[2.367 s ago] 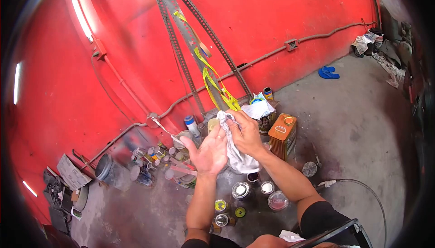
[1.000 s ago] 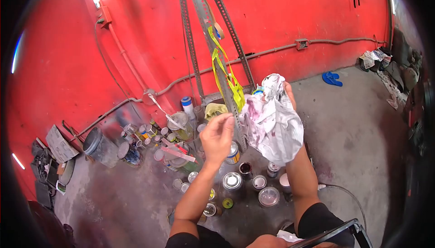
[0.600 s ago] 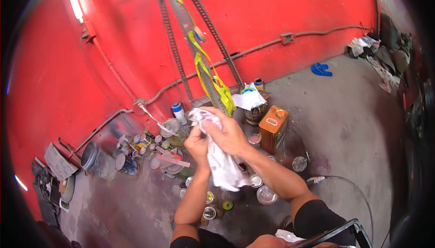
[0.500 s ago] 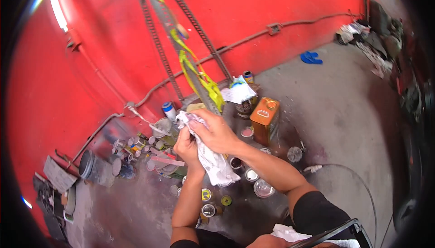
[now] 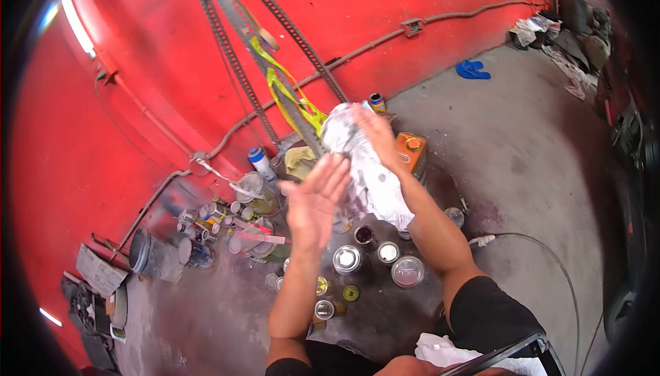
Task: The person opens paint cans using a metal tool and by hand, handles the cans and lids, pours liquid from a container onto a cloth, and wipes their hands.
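Observation:
A white cloth (image 5: 375,180) with dark and purplish stains hangs from my right hand (image 5: 377,135), whose fingers are wrapped against its upper part. Just left of the cloth, my left hand (image 5: 313,204) is spread with the palm showing and nothing in it. Its fingertips are close to the cloth's left edge. Below the hands, on the floor, stand a silver-lidded can (image 5: 347,260), an open can of dark paint (image 5: 364,235) and a clear-lidded tub (image 5: 408,271).
An orange metal can (image 5: 411,150) stands behind my right forearm. Metal posts with yellow tape (image 5: 282,94) rise near the red wall. Many paint cans and a grey bucket (image 5: 148,252) are at left. A cable (image 5: 550,252) and blue sandals (image 5: 472,69) lie at right.
My left hand has come off the cloth and opened. My right hand has moved up and right with the cloth, which is now more spread out.

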`<action>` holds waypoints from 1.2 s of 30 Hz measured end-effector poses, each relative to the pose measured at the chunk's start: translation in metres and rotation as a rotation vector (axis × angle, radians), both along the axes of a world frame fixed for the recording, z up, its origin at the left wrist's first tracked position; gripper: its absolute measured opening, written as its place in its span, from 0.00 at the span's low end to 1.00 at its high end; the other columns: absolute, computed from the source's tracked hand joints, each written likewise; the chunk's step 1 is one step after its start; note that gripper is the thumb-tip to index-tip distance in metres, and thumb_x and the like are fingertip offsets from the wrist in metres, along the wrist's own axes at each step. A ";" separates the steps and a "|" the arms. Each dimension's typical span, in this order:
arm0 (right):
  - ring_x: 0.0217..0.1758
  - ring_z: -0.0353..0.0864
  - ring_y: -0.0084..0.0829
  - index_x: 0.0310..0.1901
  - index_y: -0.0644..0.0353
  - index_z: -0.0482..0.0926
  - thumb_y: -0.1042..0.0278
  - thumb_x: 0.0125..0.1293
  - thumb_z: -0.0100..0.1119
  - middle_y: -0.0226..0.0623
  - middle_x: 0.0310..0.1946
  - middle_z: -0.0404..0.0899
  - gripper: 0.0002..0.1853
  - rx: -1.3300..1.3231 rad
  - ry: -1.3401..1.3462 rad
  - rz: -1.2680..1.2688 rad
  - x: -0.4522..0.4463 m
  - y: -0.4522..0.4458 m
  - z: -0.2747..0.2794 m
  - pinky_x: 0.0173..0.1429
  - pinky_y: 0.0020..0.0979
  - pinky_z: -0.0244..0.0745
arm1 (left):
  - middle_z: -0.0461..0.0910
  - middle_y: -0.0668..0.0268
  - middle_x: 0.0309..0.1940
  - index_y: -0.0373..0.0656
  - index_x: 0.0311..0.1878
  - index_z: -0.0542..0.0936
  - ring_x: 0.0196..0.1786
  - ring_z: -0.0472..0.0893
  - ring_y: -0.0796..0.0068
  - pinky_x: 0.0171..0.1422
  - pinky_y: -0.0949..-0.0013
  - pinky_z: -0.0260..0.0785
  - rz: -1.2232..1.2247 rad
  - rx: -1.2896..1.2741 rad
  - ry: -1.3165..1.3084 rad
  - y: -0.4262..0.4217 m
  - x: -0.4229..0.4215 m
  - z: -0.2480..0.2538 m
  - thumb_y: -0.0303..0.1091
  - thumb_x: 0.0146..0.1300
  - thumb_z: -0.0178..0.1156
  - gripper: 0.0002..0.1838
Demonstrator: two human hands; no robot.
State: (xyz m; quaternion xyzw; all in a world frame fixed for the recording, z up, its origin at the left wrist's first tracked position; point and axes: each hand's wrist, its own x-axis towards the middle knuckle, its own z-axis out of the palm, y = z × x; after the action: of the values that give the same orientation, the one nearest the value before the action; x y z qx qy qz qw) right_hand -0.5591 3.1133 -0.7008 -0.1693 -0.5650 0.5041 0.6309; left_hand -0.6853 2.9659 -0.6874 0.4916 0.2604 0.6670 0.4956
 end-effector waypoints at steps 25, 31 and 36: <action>0.31 0.88 0.44 0.46 0.61 0.79 0.51 0.79 0.50 0.46 0.30 0.85 0.19 0.264 -0.390 -0.209 -0.050 -0.071 -0.013 0.36 0.41 0.79 | 0.46 0.32 0.78 0.21 0.78 0.41 0.82 0.46 0.34 0.85 0.49 0.40 0.560 0.013 1.113 -0.013 0.011 0.004 0.40 0.78 0.48 0.40; 0.29 0.82 0.34 0.39 0.60 0.85 0.40 0.78 0.50 0.40 0.27 0.84 0.28 -0.205 -0.029 -0.330 -0.023 0.014 -0.027 0.40 0.37 0.77 | 0.48 0.33 0.79 0.37 0.78 0.61 0.82 0.44 0.30 0.81 0.29 0.33 0.735 0.493 1.748 -0.028 0.037 0.003 0.54 0.69 0.59 0.42; 0.42 0.82 0.34 0.51 0.64 0.81 0.47 0.75 0.59 0.42 0.38 0.85 0.23 -0.041 -0.086 -0.433 0.022 0.073 -0.055 0.51 0.37 0.76 | 0.52 0.38 0.79 0.43 0.74 0.70 0.80 0.52 0.32 0.80 0.33 0.43 0.852 0.537 1.499 -0.013 0.000 0.013 0.55 0.66 0.65 0.39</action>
State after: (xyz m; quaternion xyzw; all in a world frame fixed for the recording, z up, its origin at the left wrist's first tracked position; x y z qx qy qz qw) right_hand -0.5369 3.1864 -0.7558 -0.3209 -0.5314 0.3604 0.6963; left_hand -0.6852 2.9530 -0.6742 0.7583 0.5106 0.3372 -0.2247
